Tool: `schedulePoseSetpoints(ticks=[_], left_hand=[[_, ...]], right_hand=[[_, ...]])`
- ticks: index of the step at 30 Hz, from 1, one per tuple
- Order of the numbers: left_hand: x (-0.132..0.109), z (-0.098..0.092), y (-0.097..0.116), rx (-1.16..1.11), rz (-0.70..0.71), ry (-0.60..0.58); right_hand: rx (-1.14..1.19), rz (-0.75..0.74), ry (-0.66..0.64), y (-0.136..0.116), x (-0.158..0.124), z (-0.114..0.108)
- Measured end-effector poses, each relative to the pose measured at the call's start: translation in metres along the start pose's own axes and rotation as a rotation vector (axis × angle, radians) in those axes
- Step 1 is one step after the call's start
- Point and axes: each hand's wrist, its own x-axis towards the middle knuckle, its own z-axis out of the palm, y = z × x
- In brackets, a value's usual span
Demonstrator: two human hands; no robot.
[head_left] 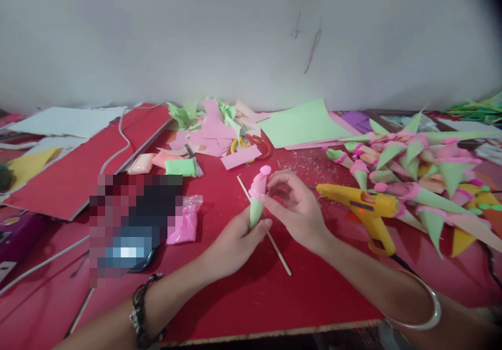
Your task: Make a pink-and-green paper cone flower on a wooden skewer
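As the left hand (234, 243) clamps its fingers on a green cone (256, 211), apparently to steady it, the right hand (301, 209) bends its fingers beside the pink trim (256, 193), grip unclear.

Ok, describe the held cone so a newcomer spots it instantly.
Find the red table, then the left hand above it. It grips a roughly upright cone, green below, pink above, ball-tipped. The cones at right lie heaped; only this one is held.
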Motion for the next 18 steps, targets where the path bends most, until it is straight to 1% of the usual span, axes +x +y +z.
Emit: schedulePoseSetpoints(ticks=[4, 8, 10, 14, 16, 18], left_hand=[[0.000, -0.002, -0.002, 0.118, 0.012, -0.073], [0.001, -0.002, -0.001, 0.098, 0.000, -0.071], [0.001, -0.003, -0.002, 0.016, -0.046, -0.076], [0.002, -0.007, -0.003, -0.324, -0.188, -0.122], [0.003, -0.009, -0.004, -0.474, -0.227, -0.105], [0.005, -0.011, -0.005, -0.563, -0.231, -0.066]], right_hand=[[0.170, 0.124, -0.020, 0.001, 0.000, 0.003], [0.189, 0.155, -0.040, 0.001, 0.000, 0.003], [0.196, 0.140, -0.058, 0.002, 0.000, 0.003], [0.183, 0.111, -0.110, 0.004, -0.001, 0.002], [0.097, 0.089, -0.095, 0.003, -0.002, 0.001], [-0.038, 0.019, -0.113, 0.000, -0.002, -0.001]])
